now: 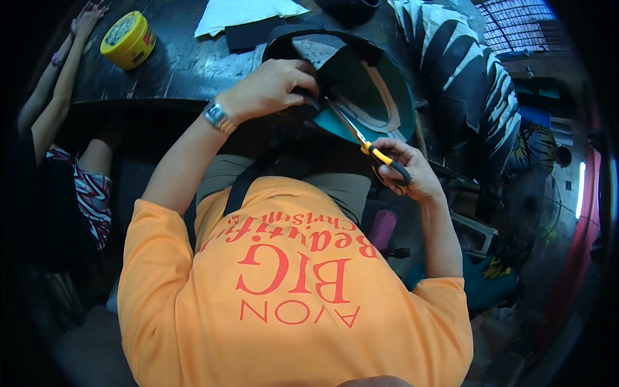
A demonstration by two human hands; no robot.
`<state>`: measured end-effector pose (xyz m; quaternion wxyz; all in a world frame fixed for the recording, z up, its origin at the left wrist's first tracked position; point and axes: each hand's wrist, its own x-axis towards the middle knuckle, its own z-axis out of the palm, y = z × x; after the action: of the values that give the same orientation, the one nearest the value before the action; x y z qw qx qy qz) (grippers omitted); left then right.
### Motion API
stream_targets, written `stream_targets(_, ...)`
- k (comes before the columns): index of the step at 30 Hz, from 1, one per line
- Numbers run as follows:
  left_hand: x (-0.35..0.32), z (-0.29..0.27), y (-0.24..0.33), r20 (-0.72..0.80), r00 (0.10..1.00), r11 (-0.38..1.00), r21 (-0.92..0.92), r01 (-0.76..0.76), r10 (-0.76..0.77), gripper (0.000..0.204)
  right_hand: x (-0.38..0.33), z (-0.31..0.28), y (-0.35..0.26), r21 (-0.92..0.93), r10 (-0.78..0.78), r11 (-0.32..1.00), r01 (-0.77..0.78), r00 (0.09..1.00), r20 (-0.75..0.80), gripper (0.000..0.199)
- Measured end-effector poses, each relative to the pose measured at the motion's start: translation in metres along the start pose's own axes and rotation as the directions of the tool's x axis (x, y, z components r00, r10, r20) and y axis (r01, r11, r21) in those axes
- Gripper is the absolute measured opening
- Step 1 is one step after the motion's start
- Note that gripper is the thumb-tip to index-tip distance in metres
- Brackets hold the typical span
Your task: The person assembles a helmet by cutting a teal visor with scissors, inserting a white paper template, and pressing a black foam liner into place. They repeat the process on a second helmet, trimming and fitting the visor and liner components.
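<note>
My right hand (412, 169) holds a pair of scissors (361, 138) with yellow and black handles. The blades point up and left, toward the near edge of what looks like a cap (400, 97), dark outside and teal inside with a pale curved strip. My left hand (277, 89), with a watch on its wrist, is pinched at the cap's left near edge. Its fingertips are in shadow, and whether the blades touch the cap I cannot tell.
The dark worktable (187, 71) bears a yellow tub (129, 40), white cloth (242, 13) and a black piece (253, 35). At right stands a long stack of black and white pieces (461, 84). Another person's hands (87, 19) rest at far left. A fan (541, 203) is at far right.
</note>
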<state>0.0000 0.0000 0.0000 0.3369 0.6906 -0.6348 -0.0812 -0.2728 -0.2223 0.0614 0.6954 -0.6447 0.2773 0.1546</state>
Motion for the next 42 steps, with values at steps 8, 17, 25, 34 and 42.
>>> stream_targets(8,0.011,-0.031,0.052,0.097,0.984,0.983,0.091,-0.158,0.149,0.026,-0.009,-0.018,-0.037,-0.093,-0.393,0.919,0.382,0.887,-0.242,0.079)
stream_targets(17,0.042,-0.063,0.066,0.245,0.963,0.99,0.053,-0.128,0.111,0.029,0.105,-0.027,-0.064,-0.172,-0.627,0.778,0.604,0.732,-0.266,0.075)
stream_targets(25,0.02,-0.06,0.062,0.265,0.964,0.987,0.144,-0.069,0.029,0.03,0.143,-0.004,-0.062,-0.145,-0.543,0.84,0.524,0.8,-0.256,0.073)
stream_targets(34,0.013,-0.081,0.08,0.113,0.991,0.839,0.544,0.003,-0.077,0.052,0.131,-0.004,-0.05,-0.16,-0.525,0.851,0.5,0.807,-0.27,0.069)
stream_targets(42,0.026,-0.101,0.085,0.025,0.989,0.922,0.36,-0.143,0.143,0.039,0.121,0.003,-0.061,-0.218,-0.65,0.76,0.613,0.726,-0.226,0.068)
